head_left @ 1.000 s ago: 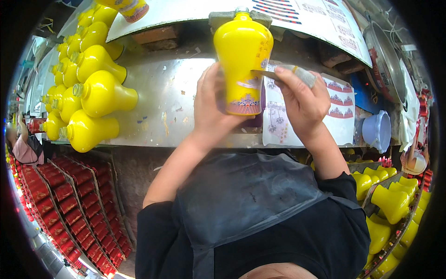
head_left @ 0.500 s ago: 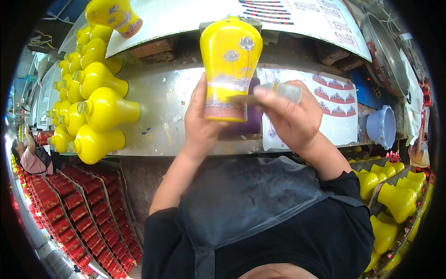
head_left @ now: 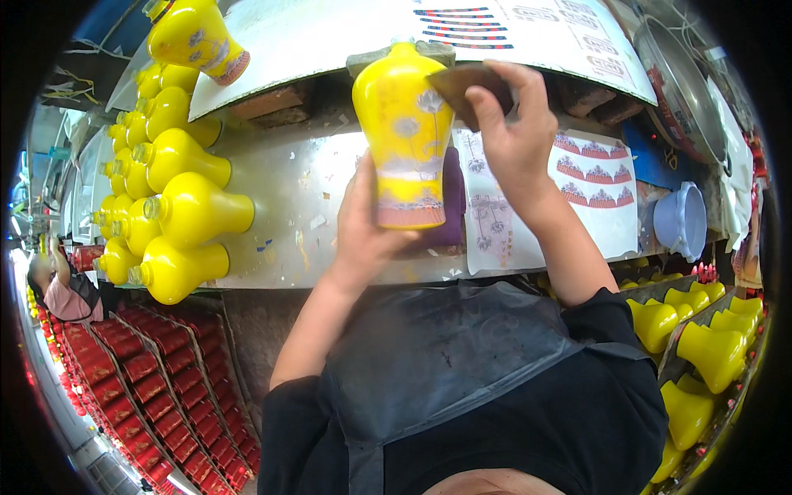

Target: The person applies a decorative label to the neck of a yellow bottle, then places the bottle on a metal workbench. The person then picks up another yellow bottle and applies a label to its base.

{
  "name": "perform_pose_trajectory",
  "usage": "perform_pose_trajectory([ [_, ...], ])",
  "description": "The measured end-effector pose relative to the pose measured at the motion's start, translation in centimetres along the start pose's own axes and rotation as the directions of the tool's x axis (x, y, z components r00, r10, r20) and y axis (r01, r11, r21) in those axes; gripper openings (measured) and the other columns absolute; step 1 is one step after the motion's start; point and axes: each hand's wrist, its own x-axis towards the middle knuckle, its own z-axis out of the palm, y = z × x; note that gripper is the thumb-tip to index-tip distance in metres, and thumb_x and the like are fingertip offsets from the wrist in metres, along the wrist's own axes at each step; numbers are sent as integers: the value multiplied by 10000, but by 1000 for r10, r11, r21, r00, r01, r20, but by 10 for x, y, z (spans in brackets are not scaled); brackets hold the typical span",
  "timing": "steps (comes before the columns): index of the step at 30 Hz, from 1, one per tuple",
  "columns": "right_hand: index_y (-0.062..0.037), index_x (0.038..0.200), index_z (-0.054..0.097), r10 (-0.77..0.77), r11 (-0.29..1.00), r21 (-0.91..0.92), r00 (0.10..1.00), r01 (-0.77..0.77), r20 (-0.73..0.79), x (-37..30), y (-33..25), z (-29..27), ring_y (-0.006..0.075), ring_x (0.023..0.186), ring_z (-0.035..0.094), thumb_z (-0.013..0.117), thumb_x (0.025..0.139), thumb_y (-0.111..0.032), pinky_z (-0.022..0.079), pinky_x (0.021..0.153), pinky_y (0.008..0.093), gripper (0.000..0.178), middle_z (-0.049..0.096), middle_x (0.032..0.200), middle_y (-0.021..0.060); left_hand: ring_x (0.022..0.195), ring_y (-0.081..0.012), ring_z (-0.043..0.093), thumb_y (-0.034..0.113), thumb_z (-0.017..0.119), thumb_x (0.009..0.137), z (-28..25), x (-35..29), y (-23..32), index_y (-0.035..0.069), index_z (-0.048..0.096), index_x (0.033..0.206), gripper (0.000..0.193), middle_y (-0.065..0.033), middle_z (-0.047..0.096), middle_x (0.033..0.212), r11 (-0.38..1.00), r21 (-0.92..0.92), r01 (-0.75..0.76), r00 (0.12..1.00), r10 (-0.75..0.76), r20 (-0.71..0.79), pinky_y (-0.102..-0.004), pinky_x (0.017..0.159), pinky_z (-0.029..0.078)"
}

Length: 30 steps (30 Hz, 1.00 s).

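My left hand [head_left: 361,229] is wrapped round the lower end of a yellow bottle [head_left: 388,99] with grey lotus flowers and a patterned band at its base. The bottle lies with its neck away from me, over a grey rest [head_left: 361,63]. Between the thumb and fingers of my right hand [head_left: 521,136] is a dark, flat scraper [head_left: 472,91]. Its corner is at the bottle's upper right side, beside the top flower; whether it touches cannot be made out. Under the bottle's right side shows a purple cloth [head_left: 451,198].
Several plain yellow bottles [head_left: 206,210] lie at the left of the metal table. A decorated one [head_left: 198,41] stands far left by a white board [head_left: 330,33]. Decal sheets [head_left: 594,214] and a light-blue bucket [head_left: 680,221] are at right. Red boxes [head_left: 157,371] fill the lower left.
My right hand has moved up and away from the bottle's base, bringing the scraper to its upper right side. The bottle has shifted slightly, still in my left hand.
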Motion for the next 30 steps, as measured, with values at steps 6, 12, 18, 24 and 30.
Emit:
perform_pose_trajectory([
  [6,-62,1163,672,45,995,90,999,-47,22,20,1,-11,275,944,750,759,928,-139,579,836,331,262,746,1072,109,1521,-359,301,579,865,769,1,33,5,-21,129,1620,1275,-255,277,1613,982,125,-140,974,160,-162,-470,1234,278],
  [12,-106,1093,721,-173,974,-108,961,200,218,50,-10,-3,319,818,718,737,900,-207,564,718,407,218,740,935,131,1338,-312,509,329,835,779,2,100,39,-7,364,1507,929,-202,481,1448,993,117,-32,988,49,-143,-429,1124,428],
  [18,-121,1072,721,-222,952,-147,937,268,268,78,4,4,337,788,711,712,913,-226,560,701,423,191,731,880,133,1117,-306,616,372,760,843,12,126,59,-9,578,1209,559,-174,595,1223,946,301,119,972,-49,-229,-414,983,497],
  [24,-15,1101,684,-85,995,-35,989,90,118,36,6,-12,168,870,740,764,923,-52,583,796,279,199,740,992,101,1006,-236,610,327,620,987,16,136,46,-20,616,1063,355,-135,633,1090,967,244,74,944,10,-329,-361,923,492],
  [30,4,1182,578,111,941,278,951,-194,288,-47,-9,-32,147,933,675,709,963,-21,550,802,276,256,660,1042,104,958,-166,623,246,452,1084,15,130,39,3,616,1133,297,-91,651,1065,977,-196,86,942,-144,-303,-306,883,512],
])
